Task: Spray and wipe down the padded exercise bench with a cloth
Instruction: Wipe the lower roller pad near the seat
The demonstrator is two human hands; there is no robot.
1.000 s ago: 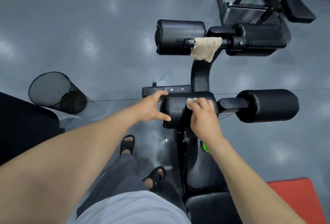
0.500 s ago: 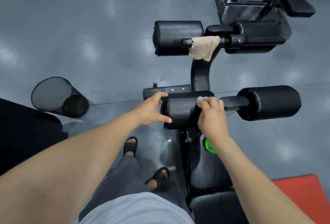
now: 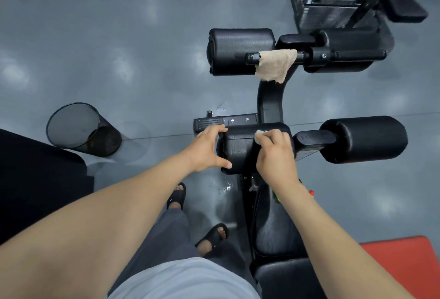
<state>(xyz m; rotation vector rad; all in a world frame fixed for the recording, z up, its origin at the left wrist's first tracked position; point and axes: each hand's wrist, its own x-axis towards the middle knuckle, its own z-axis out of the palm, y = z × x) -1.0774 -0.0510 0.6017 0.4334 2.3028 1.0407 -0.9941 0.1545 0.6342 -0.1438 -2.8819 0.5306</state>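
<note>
the seat of the black padded bench point(image 3: 273, 234) fills lower centre. mid-frame, the left hand point(image 3: 207, 148) grips the end of a black cushioned roller point(image 3: 238, 150), steadying it, and the right hand point(image 3: 276, 156) clutches a small white cloth point(image 3: 260, 135) against its top. wiping looks under way; next, likely work round the roller's curve. fingers hide most of the cloth, and a green and red object point(image 3: 276, 197) under the wrist is unclear. above, a tan towel point(image 3: 276, 65) drapes a bar.

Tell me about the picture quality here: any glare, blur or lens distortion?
Head view: soft, even lighting; pale light reflections blotch the grey floor; the wide-angle lens swells the forearms toward the bottom edge; the left hand, right hand, white cloth and roller pad look sharp.
</note>
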